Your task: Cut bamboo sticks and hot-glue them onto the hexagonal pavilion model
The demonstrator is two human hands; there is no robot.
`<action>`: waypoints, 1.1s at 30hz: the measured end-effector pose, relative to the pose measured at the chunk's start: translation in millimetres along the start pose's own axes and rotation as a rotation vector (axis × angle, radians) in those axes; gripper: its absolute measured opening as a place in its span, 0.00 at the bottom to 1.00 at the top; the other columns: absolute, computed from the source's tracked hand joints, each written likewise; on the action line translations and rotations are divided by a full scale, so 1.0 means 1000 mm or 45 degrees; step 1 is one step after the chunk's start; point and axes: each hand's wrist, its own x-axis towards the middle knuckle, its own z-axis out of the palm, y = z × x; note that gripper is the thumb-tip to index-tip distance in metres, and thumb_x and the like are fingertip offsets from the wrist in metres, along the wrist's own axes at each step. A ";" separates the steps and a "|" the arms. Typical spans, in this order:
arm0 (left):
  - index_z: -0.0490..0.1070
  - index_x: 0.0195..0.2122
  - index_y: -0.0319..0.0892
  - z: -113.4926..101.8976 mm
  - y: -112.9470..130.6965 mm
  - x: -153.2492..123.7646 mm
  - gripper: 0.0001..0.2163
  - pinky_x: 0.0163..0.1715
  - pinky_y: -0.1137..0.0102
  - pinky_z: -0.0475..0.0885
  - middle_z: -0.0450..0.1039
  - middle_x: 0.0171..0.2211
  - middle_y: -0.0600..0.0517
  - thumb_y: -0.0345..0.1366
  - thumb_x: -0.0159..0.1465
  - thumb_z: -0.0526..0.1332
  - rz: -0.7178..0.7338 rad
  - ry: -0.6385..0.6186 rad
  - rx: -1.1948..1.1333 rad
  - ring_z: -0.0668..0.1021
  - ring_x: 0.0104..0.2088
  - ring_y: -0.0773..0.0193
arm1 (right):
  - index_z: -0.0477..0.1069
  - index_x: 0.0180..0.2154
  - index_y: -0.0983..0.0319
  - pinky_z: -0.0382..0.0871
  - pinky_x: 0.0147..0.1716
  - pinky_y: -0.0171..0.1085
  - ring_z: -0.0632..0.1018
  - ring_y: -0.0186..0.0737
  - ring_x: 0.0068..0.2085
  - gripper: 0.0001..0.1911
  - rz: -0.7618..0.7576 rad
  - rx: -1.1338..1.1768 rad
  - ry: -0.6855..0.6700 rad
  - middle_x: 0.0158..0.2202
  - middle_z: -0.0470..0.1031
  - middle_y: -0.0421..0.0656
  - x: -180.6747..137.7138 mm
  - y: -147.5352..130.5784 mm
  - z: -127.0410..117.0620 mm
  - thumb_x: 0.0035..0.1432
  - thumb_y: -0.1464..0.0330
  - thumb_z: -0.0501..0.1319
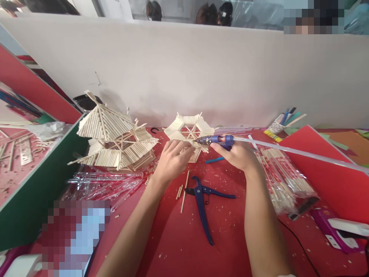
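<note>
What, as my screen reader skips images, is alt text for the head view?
A person's right hand holds a purple glue gun, its nozzle at a small hexagonal stick frame that the left hand grips, on a red table. Blue cutters lie between the arms; a larger stick roof model stands left.

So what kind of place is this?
Likely a craft or model-making workbench: the right hand holds a glue gun to a small stick roof, with cutters and packs of sticks on the red table.
</note>
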 end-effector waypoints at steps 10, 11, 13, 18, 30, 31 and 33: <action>0.76 0.43 0.44 -0.001 0.001 0.002 0.05 0.40 0.64 0.67 0.80 0.40 0.51 0.30 0.69 0.63 -0.021 0.036 -0.001 0.77 0.39 0.62 | 0.77 0.40 0.56 0.74 0.41 0.45 0.83 0.51 0.44 0.18 0.013 -0.019 0.005 0.40 0.84 0.46 -0.001 0.001 0.000 0.63 0.51 0.59; 0.76 0.43 0.44 -0.001 0.001 0.002 0.05 0.40 0.64 0.67 0.80 0.40 0.51 0.30 0.69 0.63 -0.024 0.036 -0.002 0.77 0.39 0.62 | 0.77 0.40 0.56 0.74 0.41 0.45 0.83 0.51 0.44 0.18 0.014 -0.024 0.007 0.40 0.84 0.46 0.000 0.001 0.001 0.63 0.51 0.59; 0.76 0.43 0.45 -0.001 0.002 0.002 0.05 0.40 0.64 0.67 0.80 0.39 0.51 0.30 0.69 0.63 -0.029 0.039 -0.007 0.77 0.39 0.61 | 0.77 0.39 0.56 0.74 0.40 0.45 0.83 0.50 0.43 0.18 0.020 -0.031 0.009 0.39 0.84 0.46 0.000 0.000 0.001 0.63 0.51 0.59; 0.76 0.42 0.45 -0.001 0.001 0.002 0.04 0.39 0.64 0.67 0.80 0.39 0.51 0.31 0.69 0.62 -0.033 0.043 -0.006 0.77 0.38 0.61 | 0.77 0.38 0.56 0.74 0.41 0.44 0.83 0.50 0.43 0.17 0.015 -0.017 0.011 0.39 0.83 0.46 -0.001 -0.002 -0.001 0.63 0.51 0.59; 0.74 0.45 0.43 -0.024 -0.011 0.004 0.06 0.42 0.63 0.68 0.79 0.41 0.49 0.31 0.69 0.60 -0.208 0.052 -0.058 0.76 0.40 0.59 | 0.76 0.38 0.56 0.74 0.40 0.43 0.82 0.49 0.42 0.16 0.009 -0.037 0.036 0.38 0.83 0.46 -0.001 -0.001 -0.001 0.63 0.51 0.59; 0.74 0.45 0.44 -0.027 -0.015 0.003 0.06 0.42 0.63 0.68 0.79 0.41 0.49 0.31 0.69 0.59 -0.240 0.067 -0.053 0.76 0.40 0.59 | 0.76 0.38 0.56 0.74 0.40 0.43 0.82 0.49 0.42 0.17 0.011 -0.037 0.037 0.39 0.83 0.46 -0.001 -0.001 -0.001 0.64 0.51 0.59; 0.74 0.45 0.44 -0.033 -0.021 0.003 0.06 0.43 0.62 0.68 0.78 0.41 0.48 0.30 0.69 0.59 -0.286 0.102 -0.041 0.76 0.42 0.59 | 0.76 0.38 0.56 0.74 0.40 0.43 0.82 0.49 0.42 0.17 0.013 -0.025 0.030 0.39 0.83 0.45 -0.001 -0.001 -0.001 0.64 0.51 0.59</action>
